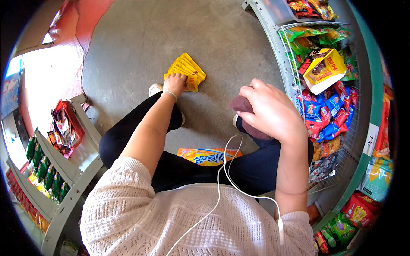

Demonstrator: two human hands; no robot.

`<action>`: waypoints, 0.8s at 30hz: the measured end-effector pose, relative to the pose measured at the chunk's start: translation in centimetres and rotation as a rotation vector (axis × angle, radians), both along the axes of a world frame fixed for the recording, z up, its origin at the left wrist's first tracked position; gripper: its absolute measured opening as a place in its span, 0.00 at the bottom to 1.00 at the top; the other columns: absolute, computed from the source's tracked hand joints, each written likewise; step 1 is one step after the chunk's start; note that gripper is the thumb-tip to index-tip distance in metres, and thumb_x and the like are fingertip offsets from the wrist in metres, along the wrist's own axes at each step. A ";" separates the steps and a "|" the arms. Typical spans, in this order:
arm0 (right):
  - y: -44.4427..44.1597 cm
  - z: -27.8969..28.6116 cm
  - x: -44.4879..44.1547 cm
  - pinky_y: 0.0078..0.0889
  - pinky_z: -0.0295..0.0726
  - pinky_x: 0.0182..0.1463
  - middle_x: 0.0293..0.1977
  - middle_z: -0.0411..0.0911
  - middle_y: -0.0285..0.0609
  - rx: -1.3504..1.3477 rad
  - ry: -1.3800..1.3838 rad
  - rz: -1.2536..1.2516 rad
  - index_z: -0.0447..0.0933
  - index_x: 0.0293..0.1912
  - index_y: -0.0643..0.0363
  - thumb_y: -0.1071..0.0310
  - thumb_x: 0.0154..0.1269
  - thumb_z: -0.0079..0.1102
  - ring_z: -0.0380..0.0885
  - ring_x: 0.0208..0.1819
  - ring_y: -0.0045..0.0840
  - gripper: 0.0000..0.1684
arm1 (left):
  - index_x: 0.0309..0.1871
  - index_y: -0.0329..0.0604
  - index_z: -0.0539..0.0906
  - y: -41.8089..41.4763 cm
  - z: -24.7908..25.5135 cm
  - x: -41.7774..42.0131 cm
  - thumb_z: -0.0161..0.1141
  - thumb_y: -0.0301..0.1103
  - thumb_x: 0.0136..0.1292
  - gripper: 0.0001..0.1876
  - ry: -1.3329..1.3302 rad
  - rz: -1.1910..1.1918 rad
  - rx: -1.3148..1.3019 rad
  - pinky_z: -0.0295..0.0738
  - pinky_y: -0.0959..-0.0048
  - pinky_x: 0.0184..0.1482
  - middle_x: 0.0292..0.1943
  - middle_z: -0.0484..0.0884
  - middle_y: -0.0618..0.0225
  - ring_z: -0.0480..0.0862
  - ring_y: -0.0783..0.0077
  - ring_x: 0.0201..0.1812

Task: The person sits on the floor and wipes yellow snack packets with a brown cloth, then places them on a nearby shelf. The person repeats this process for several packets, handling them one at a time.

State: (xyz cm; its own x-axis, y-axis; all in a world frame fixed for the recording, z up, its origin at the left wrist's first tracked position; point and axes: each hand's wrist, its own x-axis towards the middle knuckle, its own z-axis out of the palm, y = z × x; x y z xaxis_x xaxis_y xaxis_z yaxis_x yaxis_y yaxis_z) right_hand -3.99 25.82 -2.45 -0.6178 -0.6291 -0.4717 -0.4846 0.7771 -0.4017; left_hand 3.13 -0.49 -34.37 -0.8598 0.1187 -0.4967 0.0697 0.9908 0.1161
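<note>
Several flat yellow snack packets (187,68) lie fanned out on the grey floor. My left hand (175,84) rests on the near end of the fan, its fingers over the packets; whether it grips one cannot be told. A dark maroon cloth (251,120) is held in my right hand (264,108), raised over my right knee beside the wire rack. An open yellow and white snack box (325,71) sits tilted in that rack, above small blue and red packets (331,110). Between my legs lies an orange and blue package (209,156).
The wire rack (290,60) stands close on my right, with green snack bags (320,36) at its far end. To the left are a grey metal shelf (64,204), a red basket (72,124) of packets and hanging green packets (45,166). A white earphone cord (218,188) crosses my chest.
</note>
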 end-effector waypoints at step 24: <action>-6.9 0.8 -0.1 0.48 0.66 0.60 0.51 0.71 0.49 -1.052 0.762 -0.427 0.75 0.46 0.55 0.63 0.55 0.64 0.68 0.55 0.45 0.19 | 0.69 0.50 0.62 9.8 32.5 -2.9 0.38 0.62 0.69 0.34 -0.300 0.953 2.389 0.52 0.56 0.71 0.69 0.62 0.61 0.61 0.57 0.69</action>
State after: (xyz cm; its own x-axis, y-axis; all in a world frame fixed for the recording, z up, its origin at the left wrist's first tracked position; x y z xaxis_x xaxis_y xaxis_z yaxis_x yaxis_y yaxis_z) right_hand -4.08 18.96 -1.67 -0.7415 -0.1726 0.6483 -0.6514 0.4169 -0.6340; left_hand 0.27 9.26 -1.85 -0.9512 0.1857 -0.2464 -0.2710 -0.8845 0.3796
